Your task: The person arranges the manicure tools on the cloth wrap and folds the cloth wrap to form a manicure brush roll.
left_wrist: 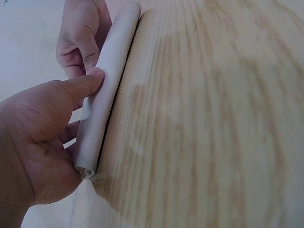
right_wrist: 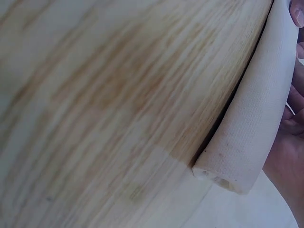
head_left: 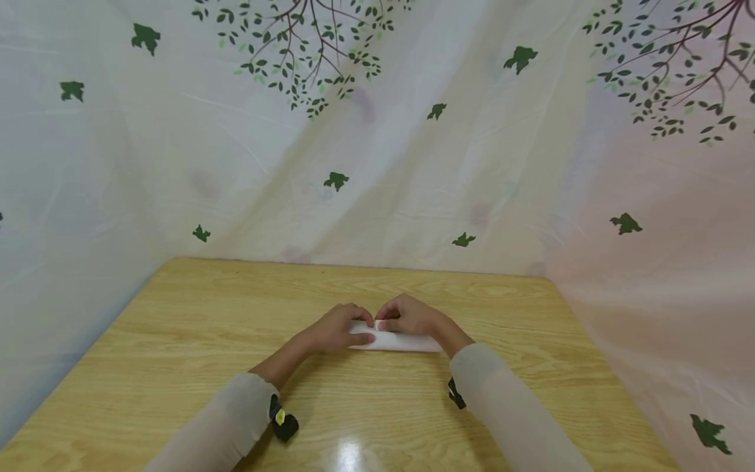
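A white rolled-up sheet with a fine textured surface lies crosswise on the wooden table. My left hand holds its left part, the thumb on the near side and the fingers over the far side. Close beside it, my right hand pinches the roll's upper far edge between thumb and fingers. In the left wrist view the left thumb presses on the roll, and folded layers show at its near end. The right wrist view shows the roll's other end, slightly hollow; most of the right hand's fingers are hidden there.
The wooden table reaches back to a pale hanging cloth printed with leaves and branches. This cloth also hangs along the left and right sides. A dark strap with a small device sits at the left sleeve.
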`<state>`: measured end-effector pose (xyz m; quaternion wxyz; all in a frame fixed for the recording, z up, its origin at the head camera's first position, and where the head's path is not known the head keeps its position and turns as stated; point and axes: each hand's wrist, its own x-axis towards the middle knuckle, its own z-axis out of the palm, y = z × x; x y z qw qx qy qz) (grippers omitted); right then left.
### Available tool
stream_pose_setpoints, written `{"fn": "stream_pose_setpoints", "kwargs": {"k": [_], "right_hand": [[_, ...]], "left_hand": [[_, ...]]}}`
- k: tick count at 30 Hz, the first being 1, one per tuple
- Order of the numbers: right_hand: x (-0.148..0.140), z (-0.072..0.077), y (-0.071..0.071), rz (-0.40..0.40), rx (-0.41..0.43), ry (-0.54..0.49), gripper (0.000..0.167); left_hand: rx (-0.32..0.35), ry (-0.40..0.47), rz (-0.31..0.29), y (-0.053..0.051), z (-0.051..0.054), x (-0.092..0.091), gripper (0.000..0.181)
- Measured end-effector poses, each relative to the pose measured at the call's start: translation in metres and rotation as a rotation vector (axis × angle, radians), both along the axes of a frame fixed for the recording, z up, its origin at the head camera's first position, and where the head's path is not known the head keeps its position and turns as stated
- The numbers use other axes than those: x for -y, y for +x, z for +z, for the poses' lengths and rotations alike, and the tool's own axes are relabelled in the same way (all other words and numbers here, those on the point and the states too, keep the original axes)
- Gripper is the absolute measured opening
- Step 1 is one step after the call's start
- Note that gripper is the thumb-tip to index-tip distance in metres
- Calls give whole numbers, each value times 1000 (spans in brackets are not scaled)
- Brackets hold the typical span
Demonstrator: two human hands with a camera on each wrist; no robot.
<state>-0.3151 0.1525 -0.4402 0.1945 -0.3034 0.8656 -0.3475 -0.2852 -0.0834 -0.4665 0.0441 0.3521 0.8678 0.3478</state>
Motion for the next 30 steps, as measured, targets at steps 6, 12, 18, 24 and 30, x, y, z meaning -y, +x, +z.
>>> {"fn": "stream_pose_setpoints", "kwargs": {"k": [6, 12, 18, 24, 30], "right_hand": [[1, 0, 1, -6, 2, -1, 19], [0, -1, 1, 6, -8, 4, 19], [-1, -2, 0, 15, -14, 5, 20], [-3, -4, -1, -12, 5, 8, 21], [-2, -4, 0, -30, 20, -5, 20]], "left_hand": [[-8, -1, -1, 0, 0, 0, 20], [2, -7, 1, 1, 0, 1, 20], [-16, -3, -7, 2, 0, 1, 20], [-43, -3, -3, 2, -1, 1, 20], [-23, -5, -3, 2, -1, 3, 21]]}}
